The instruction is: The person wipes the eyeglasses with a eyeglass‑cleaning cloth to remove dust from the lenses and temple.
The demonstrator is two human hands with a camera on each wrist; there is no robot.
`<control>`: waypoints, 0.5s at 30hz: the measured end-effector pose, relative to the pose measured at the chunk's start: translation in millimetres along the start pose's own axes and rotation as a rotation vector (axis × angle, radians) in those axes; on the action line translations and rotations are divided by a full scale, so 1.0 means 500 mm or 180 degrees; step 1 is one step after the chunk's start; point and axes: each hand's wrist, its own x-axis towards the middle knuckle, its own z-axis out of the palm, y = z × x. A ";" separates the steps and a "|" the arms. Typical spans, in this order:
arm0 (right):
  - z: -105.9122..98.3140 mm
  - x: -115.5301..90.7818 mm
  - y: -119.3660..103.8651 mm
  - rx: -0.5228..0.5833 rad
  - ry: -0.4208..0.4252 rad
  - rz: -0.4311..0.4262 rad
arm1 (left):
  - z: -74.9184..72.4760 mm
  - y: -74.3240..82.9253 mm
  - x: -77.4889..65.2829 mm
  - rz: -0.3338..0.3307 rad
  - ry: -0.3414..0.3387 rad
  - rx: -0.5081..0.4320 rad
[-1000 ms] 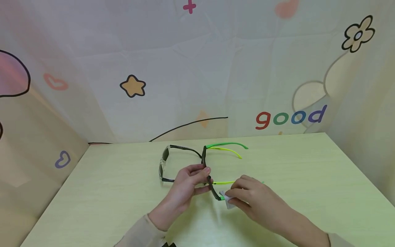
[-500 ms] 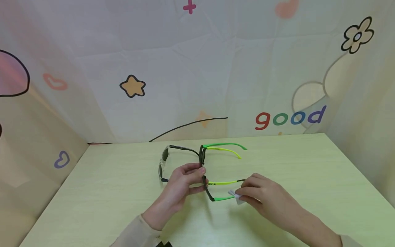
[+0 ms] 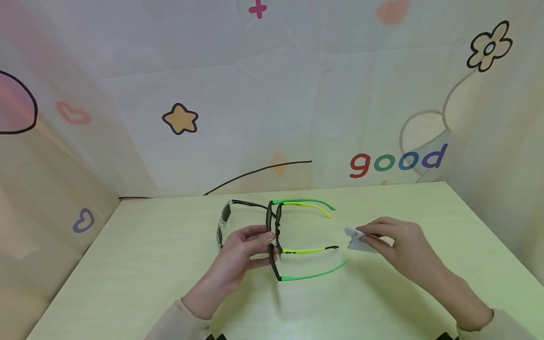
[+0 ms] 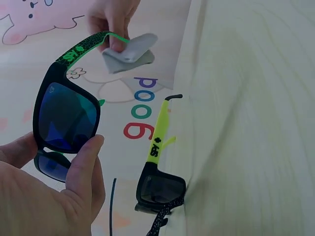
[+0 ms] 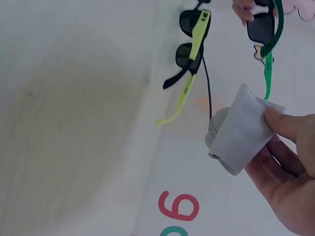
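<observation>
My left hand (image 3: 244, 250) pinches the black front of a pair of sunglasses (image 4: 66, 115) at the bridge. Their green temples stretch to the right, and the lenses look blue-green in the left wrist view. Off to the right, my right hand (image 3: 401, 238) pinches a folded light grey cloth (image 5: 246, 130) between thumb and fingers. In the head view the cloth is apart from the tip of the near green temple. Behind the held pair, sunglasses with yellow temples (image 3: 303, 251) rest on the table. My left hand partly hides a clear-framed pair with black temples (image 3: 227, 212).
A pale wooden table (image 3: 127, 283) lies under both hands. At its back edge hangs a light curtain (image 3: 255, 104) printed with a star, a flower and the word "good".
My right hand has drawn the cloth rightward along the near green temple and off its tip, rising slightly. My left hand has shifted a little left with the sunglasses.
</observation>
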 end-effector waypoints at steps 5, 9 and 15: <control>-0.005 0.017 0.011 0.0002 0.0211 0.0417 | 0.010 -0.001 -0.004 -0.0026 -0.0132 0.0024; 0.006 0.025 0.010 0.0051 0.0302 0.0563 | 0.021 -0.007 -0.008 -0.0048 -0.0169 0.0033; 0.023 0.029 0.010 0.0321 0.0138 0.0732 | 0.031 -0.015 -0.011 -0.0064 -0.0206 0.0043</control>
